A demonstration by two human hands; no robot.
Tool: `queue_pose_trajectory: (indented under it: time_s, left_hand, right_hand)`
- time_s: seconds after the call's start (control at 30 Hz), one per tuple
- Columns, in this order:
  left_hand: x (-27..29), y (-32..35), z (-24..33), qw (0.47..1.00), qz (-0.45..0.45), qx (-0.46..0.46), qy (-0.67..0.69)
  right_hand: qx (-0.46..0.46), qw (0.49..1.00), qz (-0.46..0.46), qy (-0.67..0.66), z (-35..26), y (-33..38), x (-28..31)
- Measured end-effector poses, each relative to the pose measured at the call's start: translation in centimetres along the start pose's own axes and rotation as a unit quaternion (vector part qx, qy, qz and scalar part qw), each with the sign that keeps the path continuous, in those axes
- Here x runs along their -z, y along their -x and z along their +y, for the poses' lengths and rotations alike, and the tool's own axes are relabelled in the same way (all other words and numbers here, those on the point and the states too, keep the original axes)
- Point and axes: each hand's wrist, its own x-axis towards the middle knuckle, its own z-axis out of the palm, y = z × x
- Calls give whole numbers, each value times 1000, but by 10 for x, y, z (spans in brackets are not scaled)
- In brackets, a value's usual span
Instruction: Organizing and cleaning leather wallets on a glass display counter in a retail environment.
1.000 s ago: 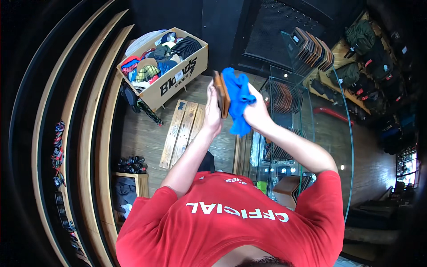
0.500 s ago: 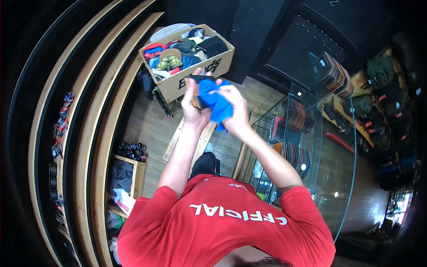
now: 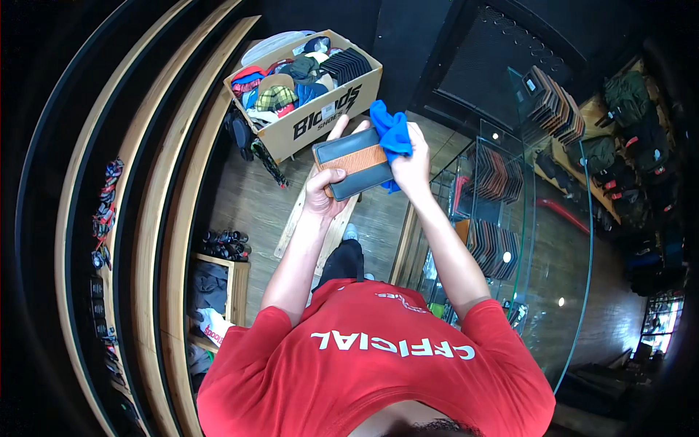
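A black wallet (image 3: 357, 164) with a tan-brown textured band across its middle faces up in front of me. My left hand (image 3: 325, 191) grips its left end, thumb on top and the other fingers behind it. A bright blue cloth (image 3: 393, 132) is bunched in my right hand (image 3: 413, 164), which is closed round it at the wallet's right end. The cloth overlaps that edge of the wallet; part of it hangs below my right hand.
A cardboard box (image 3: 312, 125) full of caps stands ahead. Curved wooden shelves (image 3: 145, 189) line the left. On the right is a glass display case (image 3: 542, 240) with rows of wallets (image 3: 494, 249) inside; another row (image 3: 551, 105) sits on top. Backpacks (image 3: 622, 109) hang farther right.
The wallet has turned from edge-on to show its broad face. The blue cloth has moved off it to the right with my right hand, and my hands are farther apart.
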Motion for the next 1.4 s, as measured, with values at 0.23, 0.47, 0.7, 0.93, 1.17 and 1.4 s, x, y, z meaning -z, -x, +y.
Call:
queue_pose_trajectory:
  time_s: [0.23,0.47,0.7,0.93,1.17,1.4]
  left_hand:
    - [15,-10,-21,967,88,-36,-235]
    - [-5,-9,-35,941,77,35,-329]
    - [13,-14,-39,911,105,-55,-395]
    - [3,-2,-57,923,63,5,-380]
    - [6,-19,-75,882,108,-62,-454]
    - [-18,-6,-69,944,39,-9,-327]
  right_hand:
    - [-100,977,25,-185,11,12,18]
    - [-255,897,82,-352,-21,11,37]
    - [-271,885,53,-374,10,51,47]
    - [-276,864,63,-416,-19,41,39]
    - [-151,967,117,-170,0,83,-3]
    - [-192,964,79,-164,-7,62,6]
